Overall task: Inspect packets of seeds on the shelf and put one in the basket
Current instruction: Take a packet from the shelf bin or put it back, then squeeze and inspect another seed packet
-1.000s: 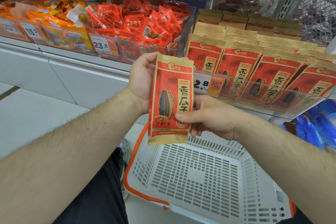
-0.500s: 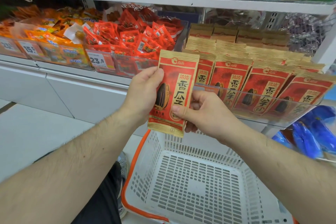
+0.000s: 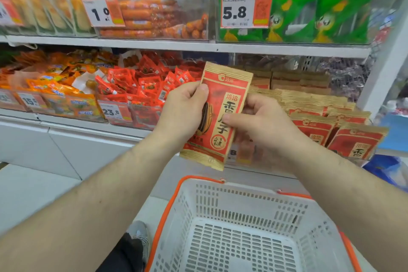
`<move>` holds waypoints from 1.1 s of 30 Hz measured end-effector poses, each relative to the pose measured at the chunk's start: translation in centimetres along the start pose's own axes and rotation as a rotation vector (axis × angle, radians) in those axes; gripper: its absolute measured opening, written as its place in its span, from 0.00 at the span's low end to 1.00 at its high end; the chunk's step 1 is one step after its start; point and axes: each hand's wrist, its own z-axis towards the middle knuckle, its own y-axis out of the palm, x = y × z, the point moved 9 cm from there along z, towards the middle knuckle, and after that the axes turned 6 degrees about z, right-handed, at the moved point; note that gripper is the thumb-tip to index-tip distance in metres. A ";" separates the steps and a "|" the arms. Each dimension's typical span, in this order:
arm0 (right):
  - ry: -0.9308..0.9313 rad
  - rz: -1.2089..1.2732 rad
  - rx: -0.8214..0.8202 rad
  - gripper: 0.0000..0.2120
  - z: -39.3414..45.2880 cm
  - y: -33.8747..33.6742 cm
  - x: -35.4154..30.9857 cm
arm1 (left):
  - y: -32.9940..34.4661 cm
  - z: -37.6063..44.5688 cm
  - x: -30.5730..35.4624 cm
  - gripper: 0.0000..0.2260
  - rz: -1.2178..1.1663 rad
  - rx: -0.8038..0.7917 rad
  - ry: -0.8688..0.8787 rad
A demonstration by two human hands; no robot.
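A red and tan seed packet [image 3: 223, 99] with a sunflower seed picture is held upright, tilted a little to the right, in front of the shelf. My left hand [image 3: 183, 112] grips its left edge with the thumb on the front. My right hand [image 3: 258, 121] pinches its right edge, thumb across the printed characters. Rows of the same seed packets [image 3: 344, 130] stand in a clear bin on the shelf behind and to the right. Directly below my hands stands a white perforated basket [image 3: 242, 196] with an orange rim.
Small red snack packs [image 3: 141, 86] and orange packs [image 3: 57, 93] fill bins to the left. The upper shelf [image 3: 176, 45] holds sausages [image 3: 152, 17] and green bags [image 3: 309, 6] behind price tags. Blue packages [image 3: 388, 168] lie low at the right. A shoe [image 3: 138, 233] shows beside the basket.
Both hands have lifted the packet up toward the shelf and tilted it rightward. The view has tipped up, so the upper shelf now shows and the basket sits lower.
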 end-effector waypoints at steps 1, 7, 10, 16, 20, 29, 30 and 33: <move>-0.019 -0.016 0.027 0.05 0.7 -0.6 -0.9 | 0.1 1.1 1.1 0.16 0.020 0.004 0.021; 0.049 0.176 0.174 0.01 4.3 -3.7 -2.1 | 2.6 7.0 5.0 0.18 0.188 -0.082 0.034; -0.004 0.284 0.272 0.03 5.4 -5.7 -2.5 | 2.0 9.4 4.9 0.14 0.281 0.040 0.057; -0.310 0.095 0.446 0.08 6.3 -11.1 -5.7 | 1.8 11.3 0.9 0.06 0.435 0.106 -0.018; -0.377 -0.171 0.466 0.09 7.0 -12.8 -6.4 | 7.4 11.3 1.4 0.12 0.841 -0.299 0.114; -0.404 -0.512 0.437 0.12 7.6 -14.2 -5.6 | 15.1 10.6 0.2 0.26 0.916 -0.768 0.136; -0.380 -0.552 0.428 0.10 7.9 -14.4 -5.2 | 15.4 10.4 0.1 0.24 0.905 -0.786 0.128; -0.305 -0.676 0.372 0.06 8.6 -14.3 -4.1 | 15.6 10.1 0.0 0.17 0.885 -0.796 0.132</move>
